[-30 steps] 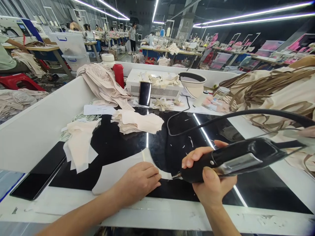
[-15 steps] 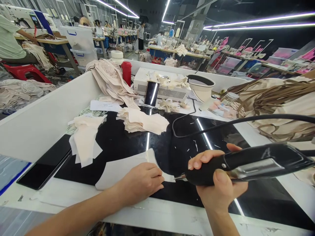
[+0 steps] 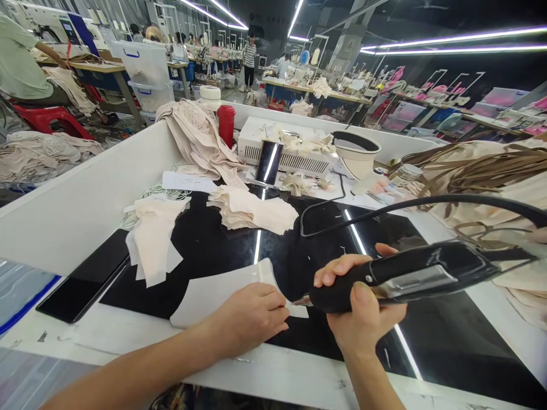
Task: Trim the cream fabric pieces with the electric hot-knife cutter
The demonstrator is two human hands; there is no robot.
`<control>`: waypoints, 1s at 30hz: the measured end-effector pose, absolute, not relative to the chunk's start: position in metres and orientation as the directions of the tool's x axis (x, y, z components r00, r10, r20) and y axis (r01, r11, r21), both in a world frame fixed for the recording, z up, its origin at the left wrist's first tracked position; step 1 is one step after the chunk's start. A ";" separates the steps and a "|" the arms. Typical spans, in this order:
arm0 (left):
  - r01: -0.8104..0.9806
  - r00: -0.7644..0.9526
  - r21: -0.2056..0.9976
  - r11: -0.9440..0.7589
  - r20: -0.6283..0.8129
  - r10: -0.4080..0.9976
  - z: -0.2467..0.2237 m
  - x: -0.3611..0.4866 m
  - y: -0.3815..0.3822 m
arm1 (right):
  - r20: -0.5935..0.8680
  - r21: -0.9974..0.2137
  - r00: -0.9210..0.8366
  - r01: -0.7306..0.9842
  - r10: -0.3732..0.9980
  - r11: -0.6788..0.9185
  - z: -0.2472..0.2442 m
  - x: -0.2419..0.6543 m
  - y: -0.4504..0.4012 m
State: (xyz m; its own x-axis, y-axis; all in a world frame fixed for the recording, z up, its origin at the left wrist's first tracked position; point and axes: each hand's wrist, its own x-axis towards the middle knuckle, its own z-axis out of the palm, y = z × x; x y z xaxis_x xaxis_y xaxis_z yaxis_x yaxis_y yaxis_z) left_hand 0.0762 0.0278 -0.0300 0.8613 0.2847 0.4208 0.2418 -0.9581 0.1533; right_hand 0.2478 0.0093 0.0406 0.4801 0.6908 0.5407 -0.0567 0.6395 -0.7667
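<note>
A white curved fabric piece [image 3: 213,293] lies on the glossy black board [image 3: 196,228]. My left hand [image 3: 252,316] rests on its right part, fingers bent and pinched together at the edge. My right hand [image 3: 363,302] is wrapped round a black corded handheld tool [image 3: 410,273], whose narrow metal tip points left and meets the fabric just right of my left fingers. Whatever lies under my left fingertips is hidden. Beyond my hands sits a stack of cream fabric pieces [image 3: 256,210], with another cream bundle [image 3: 154,236] to its left.
A black phone [image 3: 85,279] lies at the left. Behind the board stand a red cup [image 3: 226,125], a white vented box [image 3: 286,148] and a cream roll [image 3: 356,154]. The tool's cable loops across the right side. Brown straps [image 3: 482,168] are heaped at the right.
My right hand has moved left with the tool, bringing its tip closer to my left fingers. My left hand keeps its hold on the fabric. The whole view has shifted slightly.
</note>
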 end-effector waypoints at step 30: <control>0.250 0.868 0.269 -0.930 0.364 0.339 -0.026 0.074 0.030 | 0.517 -0.772 0.447 -0.126 0.730 0.624 0.040 0.247 -0.006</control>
State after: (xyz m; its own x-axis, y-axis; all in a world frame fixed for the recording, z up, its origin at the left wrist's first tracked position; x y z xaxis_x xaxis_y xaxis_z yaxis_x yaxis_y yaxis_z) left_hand 0.0736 0.0298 -0.0256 0.8678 0.3387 0.3636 0.2501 -0.9300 0.2694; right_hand 0.2474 -0.0062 0.0396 0.4471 0.7299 0.5171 -0.1256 0.6236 -0.7716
